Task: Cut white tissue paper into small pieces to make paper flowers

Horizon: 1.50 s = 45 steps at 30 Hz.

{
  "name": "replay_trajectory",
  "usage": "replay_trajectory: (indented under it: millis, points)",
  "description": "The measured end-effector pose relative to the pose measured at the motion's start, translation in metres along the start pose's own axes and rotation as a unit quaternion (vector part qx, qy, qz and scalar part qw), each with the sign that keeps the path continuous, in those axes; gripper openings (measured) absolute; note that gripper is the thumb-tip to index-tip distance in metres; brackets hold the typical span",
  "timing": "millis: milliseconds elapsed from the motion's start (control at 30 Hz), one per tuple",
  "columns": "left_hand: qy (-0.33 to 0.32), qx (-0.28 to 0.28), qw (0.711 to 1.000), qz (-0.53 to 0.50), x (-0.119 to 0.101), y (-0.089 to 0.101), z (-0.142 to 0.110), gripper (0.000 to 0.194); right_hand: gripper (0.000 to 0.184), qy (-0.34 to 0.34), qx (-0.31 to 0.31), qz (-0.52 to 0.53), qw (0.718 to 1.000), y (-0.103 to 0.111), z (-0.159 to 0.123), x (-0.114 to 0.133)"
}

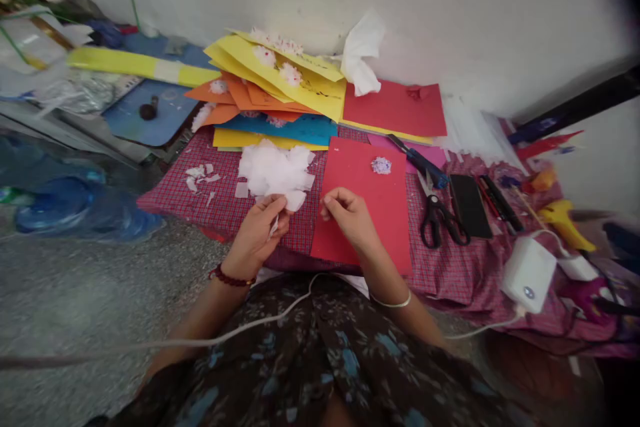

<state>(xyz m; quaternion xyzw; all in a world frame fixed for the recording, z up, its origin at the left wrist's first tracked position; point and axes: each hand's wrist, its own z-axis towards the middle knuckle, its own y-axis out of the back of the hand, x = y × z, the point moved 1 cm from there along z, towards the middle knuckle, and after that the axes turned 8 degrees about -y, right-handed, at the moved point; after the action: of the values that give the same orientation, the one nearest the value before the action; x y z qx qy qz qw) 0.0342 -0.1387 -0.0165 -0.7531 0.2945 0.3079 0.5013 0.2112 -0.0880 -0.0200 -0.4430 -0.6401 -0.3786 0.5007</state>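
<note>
My left hand point(265, 223) is closed on a small white tissue piece point(273, 227), just in front of a heap of white tissue squares point(275, 170). Over the left side of a red paper sheet point(367, 213) is my right hand point(350, 210), its fingers pinched together; whether anything is between them I cannot make out. A whitish flower with purple specks point(381, 165) sits near the top right of that sheet. Small torn scraps point(201, 178) lie left of the heap.
Behind are stacked yellow sheets point(235, 57) with flowers, a red stack point(395, 107) and a crumpled tissue point(361, 53). To the right lie black scissors point(440, 217), a cutter knife point(420, 161), a phone point(471, 205), a white adapter point(530, 273) and a yellow glue gun point(567, 223). A cable point(210, 340) crosses my lap.
</note>
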Motion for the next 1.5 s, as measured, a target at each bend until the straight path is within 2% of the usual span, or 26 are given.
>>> replay_trajectory:
  millis: [100,233,433,633,733,800,867,933,967,1033,1133,1267,1333,1400,1433,1500]
  points:
    - [0.001,0.008,1.0,-0.002,-0.006,0.005,0.013,0.031,0.027,-0.028,0.047,0.018,0.998,-0.008,0.008,0.005]
    - [0.013,0.045,0.999,-0.002,-0.008,-0.004,0.029,0.028,0.023,-0.034,0.107,0.027,0.993,-0.013,0.02,0.018]
    - [0.024,0.077,0.997,0.013,-0.007,-0.018,0.046,0.024,0.01,-0.031,0.082,0.0,0.996,-0.013,0.043,0.023]
    - [-0.03,0.016,0.999,0.004,-0.015,-0.01,0.053,0.023,0.017,-0.035,0.074,-0.035,0.996,-0.01,0.056,0.013]
    - [-0.039,-0.002,0.999,0.007,-0.019,-0.006,0.055,0.021,0.015,-0.01,0.091,-0.125,0.988,-0.004,0.056,0.01]
    - [-0.036,-0.016,0.999,0.007,-0.018,-0.006,0.055,0.018,0.008,0.024,0.096,-0.208,0.973,0.0,0.053,0.011]
    - [-0.023,-0.054,0.998,0.0,-0.015,-0.01,0.056,0.015,0.007,0.061,0.056,-0.245,0.966,0.004,0.049,0.014]
    - [-0.002,-0.094,0.995,-0.017,-0.011,-0.017,0.056,0.016,0.013,0.079,0.006,-0.214,0.974,0.007,0.044,0.016]
    - [0.006,-0.104,0.994,-0.028,-0.009,-0.02,0.056,0.019,0.014,0.077,0.004,-0.186,0.979,0.007,0.043,0.016]
    - [0.007,-0.087,0.995,-0.04,-0.007,-0.027,0.057,0.023,0.017,0.061,0.058,-0.14,0.987,0.004,0.04,0.015]
    - [-0.015,-0.035,0.999,-0.033,-0.005,-0.031,0.058,0.021,0.018,0.053,0.142,-0.129,0.98,-0.002,0.038,0.01]
    - [-0.037,-0.004,0.999,-0.012,0.001,-0.032,0.057,0.016,0.012,0.055,0.115,-0.155,0.98,-0.008,0.04,0.005]
    - [-0.077,0.007,0.996,0.036,0.003,-0.031,0.054,0.015,0.015,0.045,0.095,-0.137,0.985,-0.008,0.042,0.005]
    - [-0.19,0.012,0.971,0.146,0.002,-0.028,0.048,0.015,0.018,0.02,0.089,-0.09,0.992,-0.007,0.043,0.005]
    - [-0.265,0.014,0.938,0.221,0.0,-0.026,0.044,0.02,0.021,0.004,0.094,-0.06,0.994,-0.006,0.044,0.006]
    - [-0.393,0.028,0.84,0.372,-0.005,-0.023,0.035,0.034,0.028,-0.029,0.111,0.0,0.993,-0.004,0.044,0.007]
